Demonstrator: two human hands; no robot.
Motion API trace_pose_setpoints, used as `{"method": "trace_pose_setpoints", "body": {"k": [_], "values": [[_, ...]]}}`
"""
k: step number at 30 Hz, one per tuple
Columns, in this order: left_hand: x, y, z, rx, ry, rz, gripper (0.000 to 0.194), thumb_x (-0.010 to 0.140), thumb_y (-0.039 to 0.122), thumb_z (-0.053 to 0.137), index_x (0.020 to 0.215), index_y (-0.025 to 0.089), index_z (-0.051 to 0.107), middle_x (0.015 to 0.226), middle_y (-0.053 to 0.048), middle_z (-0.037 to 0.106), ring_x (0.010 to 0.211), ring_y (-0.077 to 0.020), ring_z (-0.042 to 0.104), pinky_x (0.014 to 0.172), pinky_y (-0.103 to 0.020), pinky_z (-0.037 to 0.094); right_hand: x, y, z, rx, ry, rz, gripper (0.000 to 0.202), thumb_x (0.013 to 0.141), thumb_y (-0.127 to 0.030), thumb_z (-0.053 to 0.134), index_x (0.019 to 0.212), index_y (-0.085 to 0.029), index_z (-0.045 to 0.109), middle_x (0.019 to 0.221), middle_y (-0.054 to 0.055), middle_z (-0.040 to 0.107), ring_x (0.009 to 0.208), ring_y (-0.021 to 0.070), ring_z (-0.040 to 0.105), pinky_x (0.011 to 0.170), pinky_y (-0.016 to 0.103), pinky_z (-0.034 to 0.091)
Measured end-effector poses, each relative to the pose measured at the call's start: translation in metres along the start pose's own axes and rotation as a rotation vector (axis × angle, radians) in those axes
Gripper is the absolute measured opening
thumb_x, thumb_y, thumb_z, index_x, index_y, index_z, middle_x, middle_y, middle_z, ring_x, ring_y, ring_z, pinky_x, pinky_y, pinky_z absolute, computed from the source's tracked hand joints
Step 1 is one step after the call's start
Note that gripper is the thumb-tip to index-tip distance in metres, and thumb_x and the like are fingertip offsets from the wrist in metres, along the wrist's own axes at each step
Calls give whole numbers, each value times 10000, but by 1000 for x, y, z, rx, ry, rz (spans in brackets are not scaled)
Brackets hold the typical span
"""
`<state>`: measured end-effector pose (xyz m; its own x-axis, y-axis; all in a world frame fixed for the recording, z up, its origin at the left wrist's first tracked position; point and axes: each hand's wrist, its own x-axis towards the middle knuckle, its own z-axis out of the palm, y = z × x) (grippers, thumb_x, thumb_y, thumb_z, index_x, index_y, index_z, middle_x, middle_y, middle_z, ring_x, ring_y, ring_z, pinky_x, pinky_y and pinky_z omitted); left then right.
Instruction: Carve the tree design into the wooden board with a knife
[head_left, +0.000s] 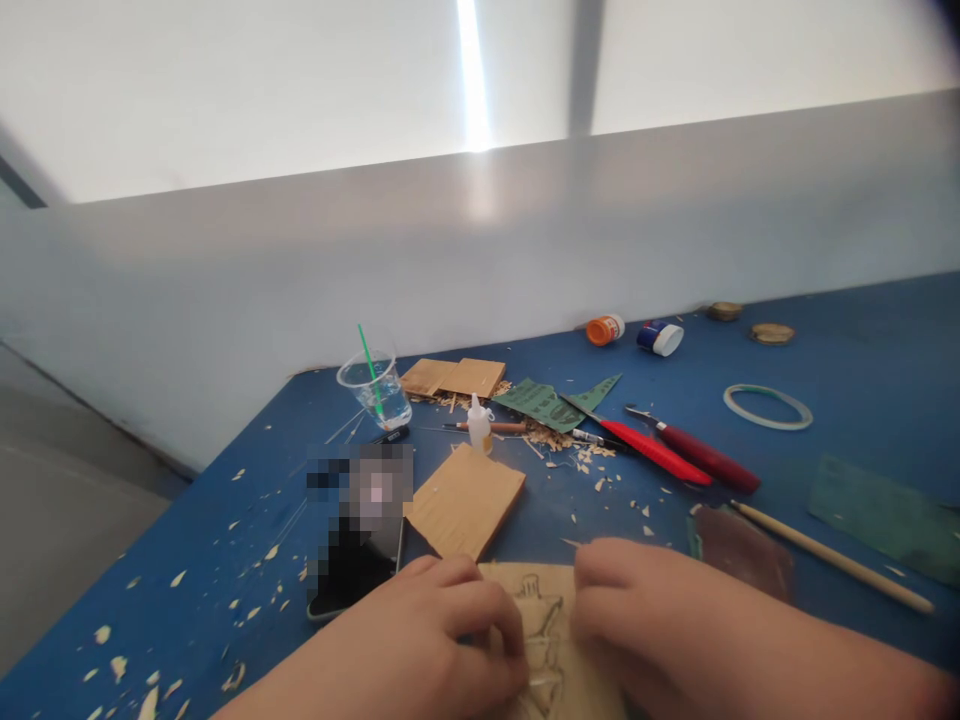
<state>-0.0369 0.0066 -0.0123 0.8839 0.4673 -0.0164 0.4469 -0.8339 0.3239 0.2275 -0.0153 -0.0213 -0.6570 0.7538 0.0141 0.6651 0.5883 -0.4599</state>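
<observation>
A pale wooden board [551, 640] with dark drawn or carved outlines lies at the bottom centre, partly covered by both hands. My left hand [465, 635] rests on its left side, fingers curled and pressed together; whatever is under the fingertips is hidden. On the board's right side is my right hand [622, 610], also closed, its fingertips turned down and out of sight. A thin pale sliver [571, 542] shows just beyond the right knuckles. Beyond the board sits a square wooden block [469, 500], and a black phone [360, 570] lies by the left wrist.
A plastic cup [386, 395] with water and a green straw stands back left. Near centre are a small glue bottle [479, 425], green sandpaper [536, 403] and wood shavings. Right are a red-handled knife [656, 452], a dark red tool [709, 457], a wooden stick [832, 557] and a tape ring [767, 407].
</observation>
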Motion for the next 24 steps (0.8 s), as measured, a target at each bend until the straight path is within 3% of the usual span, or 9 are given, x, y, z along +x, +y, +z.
{"method": "trace_pose_setpoints", "body": {"k": [6,14,24], "values": [[1,1,-5,33,-46,-4,265,894,173,826,1124,298,781,1175,2,779,962,-222,668,877,-339,488,0,-7,-17,15,-126,98,169,938,-70,650,990,-188,759,1047,74,741,920,234,714,852,352,560],[-3,-10,11,18,119,115,312,900,153,832,1158,290,726,1152,8,763,952,-203,661,871,-329,488,1,-9,-18,-14,-171,125,97,941,-116,689,952,-191,750,1040,74,747,901,239,719,813,352,555],[-2,-10,5,19,63,101,301,918,186,790,1194,296,739,1183,-6,763,957,-215,664,873,-341,511,-1,-15,-22,5,-187,160,200,951,-77,637,1039,-195,774,1113,88,749,985,258,724,880,370,564]]}}
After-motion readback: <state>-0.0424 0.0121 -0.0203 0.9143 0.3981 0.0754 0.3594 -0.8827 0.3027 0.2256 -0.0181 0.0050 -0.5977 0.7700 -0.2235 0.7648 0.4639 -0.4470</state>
